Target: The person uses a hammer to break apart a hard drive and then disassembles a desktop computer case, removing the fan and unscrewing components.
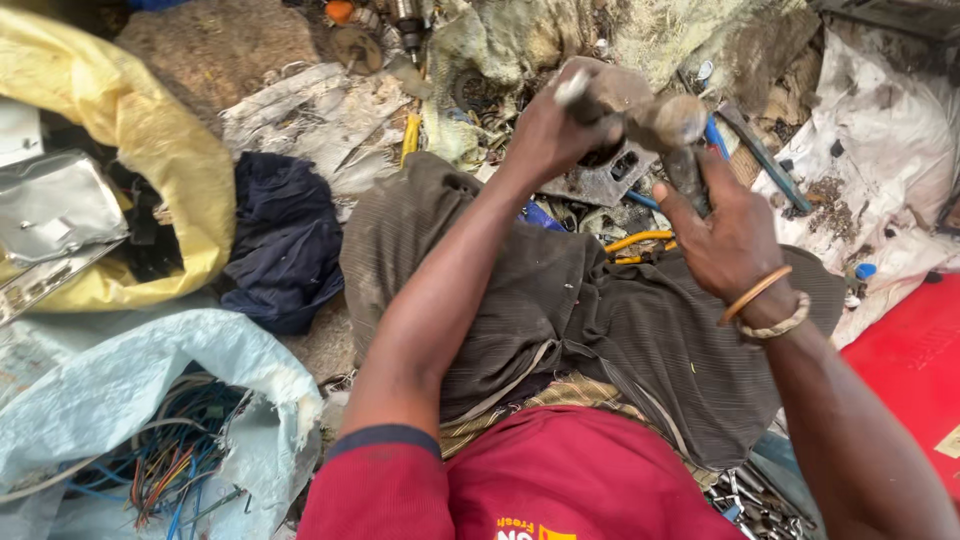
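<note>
Metal part held in left hand and right hand — dull grey-brown metal, matt, rough with grime; grey plate beneath it looks like cast metal, matt, perforated; trousers are ribbed brown-grey cloth, matt, dusty; shirt red knit cloth, smooth; wrist bangles — one glossy orange-brown, one pale and beaded; yellow sack woven plastic, slight sheen, creased; pale blue sack the same weave, frayed at the edge; wires inside it plastic-sheathed, smooth; dark blue rag soft cloth, matt; sheet-metal piece bright, reflective, dented; red surface smooth, slightly glossy.
</note>
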`<state>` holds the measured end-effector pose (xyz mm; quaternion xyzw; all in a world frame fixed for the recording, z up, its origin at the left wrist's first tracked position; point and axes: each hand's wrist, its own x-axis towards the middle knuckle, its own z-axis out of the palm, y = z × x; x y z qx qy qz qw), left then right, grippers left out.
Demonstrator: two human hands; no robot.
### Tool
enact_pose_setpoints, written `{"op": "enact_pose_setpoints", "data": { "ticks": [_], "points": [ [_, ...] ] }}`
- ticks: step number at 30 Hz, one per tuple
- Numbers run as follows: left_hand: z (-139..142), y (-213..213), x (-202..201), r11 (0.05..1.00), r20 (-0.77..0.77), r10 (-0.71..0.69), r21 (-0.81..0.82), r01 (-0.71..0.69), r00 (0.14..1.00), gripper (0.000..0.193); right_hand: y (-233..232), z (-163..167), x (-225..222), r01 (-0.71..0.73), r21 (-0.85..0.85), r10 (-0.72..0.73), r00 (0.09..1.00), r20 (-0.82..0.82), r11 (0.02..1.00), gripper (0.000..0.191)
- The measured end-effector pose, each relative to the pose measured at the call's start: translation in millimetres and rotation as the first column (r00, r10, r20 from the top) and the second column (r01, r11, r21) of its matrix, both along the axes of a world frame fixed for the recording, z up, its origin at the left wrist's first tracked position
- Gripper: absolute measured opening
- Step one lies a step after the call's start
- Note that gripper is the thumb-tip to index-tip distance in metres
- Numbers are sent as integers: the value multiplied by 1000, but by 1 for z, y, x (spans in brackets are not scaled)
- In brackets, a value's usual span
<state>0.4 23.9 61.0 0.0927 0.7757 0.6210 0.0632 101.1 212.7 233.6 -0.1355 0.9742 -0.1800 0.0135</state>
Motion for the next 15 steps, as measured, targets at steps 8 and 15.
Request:
{"op": "enact_pose_setpoints", "data": {
  "ticks": [8, 15],
  "points": [
    [22, -4, 14, 940, -247, -141, -338, 51, 959, 77, 3, 24, 72, 601, -295, -427, 765, 483, 743, 41],
    [61, 69, -32, 585, -130, -521, -774, 243, 844, 26, 40, 34, 117, 710, -472, -446, 699, 558, 522, 38]
  ]
}}
